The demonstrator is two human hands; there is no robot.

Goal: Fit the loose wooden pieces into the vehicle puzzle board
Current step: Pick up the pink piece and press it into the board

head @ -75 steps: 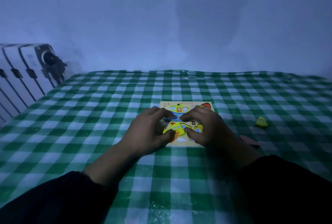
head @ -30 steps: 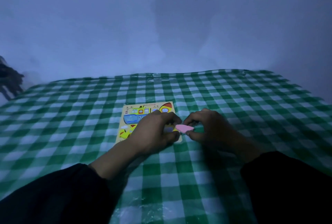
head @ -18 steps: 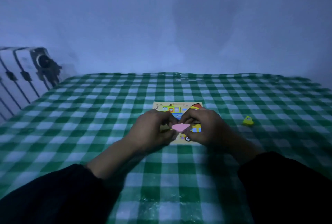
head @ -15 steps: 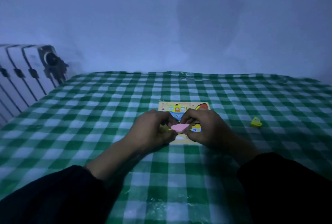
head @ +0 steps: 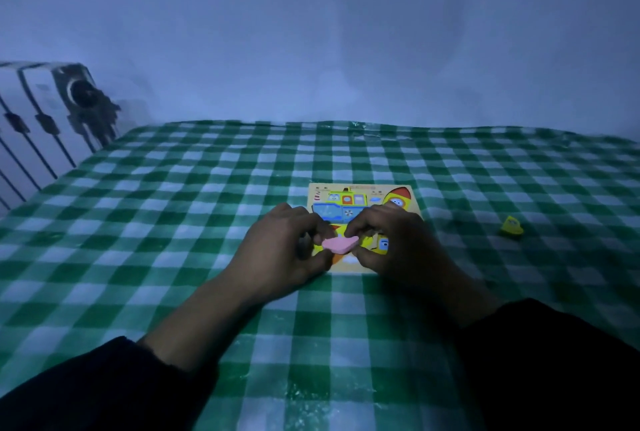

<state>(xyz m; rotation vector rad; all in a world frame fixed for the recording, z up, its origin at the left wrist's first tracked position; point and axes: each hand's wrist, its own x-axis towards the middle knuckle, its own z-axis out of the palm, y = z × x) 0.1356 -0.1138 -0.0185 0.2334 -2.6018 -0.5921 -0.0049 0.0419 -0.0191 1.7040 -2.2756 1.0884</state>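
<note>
The vehicle puzzle board [head: 360, 188] lies flat on the green checked tablecloth, with a blue and yellow boat and a red-tipped rocket fitted in its far half. A pink wooden piece [head: 340, 244] hovers just above the board's near half. My left hand [head: 282, 250] pinches its left end and my right hand [head: 398, 243] pinches its right end. Both hands hide most of the board's near half. A loose yellow piece [head: 511, 226] lies on the cloth to the right of the board.
The green and white checked tablecloth [head: 173, 223] covers the whole table. A white radiator with a dark valve [head: 52, 108] stands at the far left edge. A bare wall rises behind the table's far edge.
Both hands were pressing on the board 2.5 s ago; the pink piece has since come up from the cloth at the right and is held over the board. It has barely moved in the last half second.
</note>
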